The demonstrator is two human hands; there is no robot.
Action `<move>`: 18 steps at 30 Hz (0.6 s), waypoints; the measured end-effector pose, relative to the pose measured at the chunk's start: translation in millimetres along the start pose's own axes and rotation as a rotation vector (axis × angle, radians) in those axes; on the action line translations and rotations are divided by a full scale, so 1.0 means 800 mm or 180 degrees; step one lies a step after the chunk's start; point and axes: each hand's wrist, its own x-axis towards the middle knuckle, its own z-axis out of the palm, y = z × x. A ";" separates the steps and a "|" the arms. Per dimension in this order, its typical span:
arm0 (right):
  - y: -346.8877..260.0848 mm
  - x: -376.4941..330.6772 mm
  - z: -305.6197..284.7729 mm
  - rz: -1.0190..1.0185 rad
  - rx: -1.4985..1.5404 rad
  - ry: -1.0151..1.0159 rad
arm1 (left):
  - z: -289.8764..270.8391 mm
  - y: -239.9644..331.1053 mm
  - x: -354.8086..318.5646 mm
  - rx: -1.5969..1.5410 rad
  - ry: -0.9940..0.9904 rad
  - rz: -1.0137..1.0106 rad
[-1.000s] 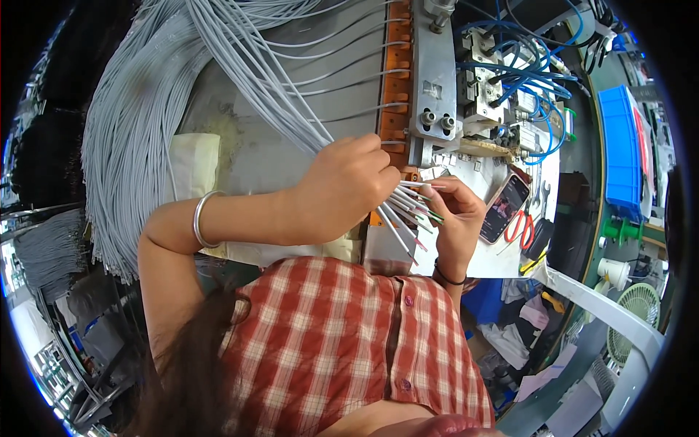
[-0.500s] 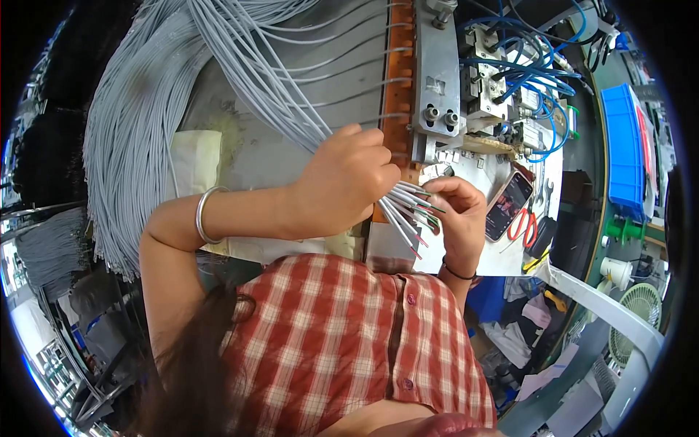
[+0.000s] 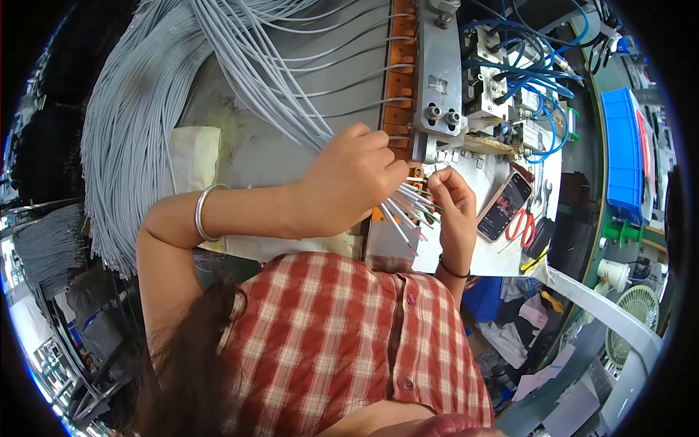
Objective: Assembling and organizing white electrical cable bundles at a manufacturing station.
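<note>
My left hand [image 3: 357,171] is closed around a bundle of grey cables [image 3: 291,120]. Their stripped ends [image 3: 408,207] fan out past the fist, showing thin white, red and green cores. Beside them, my right hand [image 3: 456,211] pinches one cable end between thumb and forefinger, close to the lower end of an orange strip [image 3: 400,76]. Single grey cables lie spaced in the slots of this strip. A metal press block [image 3: 439,87] stands along its right side.
A thick heap of grey cables [image 3: 135,146] hangs over the left side. Blue air tubes [image 3: 535,76] and valves stand at the right rear. On the white bench lie a phone [image 3: 504,207] and red-handled scissors [image 3: 520,229]. Farther right are a blue bin [image 3: 624,146] and a fan [image 3: 632,320].
My right hand has moved slightly up and left, bringing a cable end nearer the orange strip. The strip's slots and their cables have shifted lengthwise. My left hand keeps its hold on the bundle.
</note>
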 end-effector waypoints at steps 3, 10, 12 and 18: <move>-0.001 0.001 -0.008 0.0257 0.0025 -0.0298 | -0.001 0.000 -0.001 0.0065 -0.0274 -0.0186; -0.020 -0.013 0.012 -0.0361 -0.0326 0.0282 | 0.004 -0.002 0.001 0.0211 0.0063 0.0035; -0.017 -0.010 0.011 -0.0420 -0.0255 0.0149 | 0.003 -0.001 0.000 0.0146 0.0062 0.0015; -0.025 -0.013 0.014 -0.0457 -0.0145 -0.0060 | -0.005 0.002 -0.001 -0.0044 -0.0032 -0.0074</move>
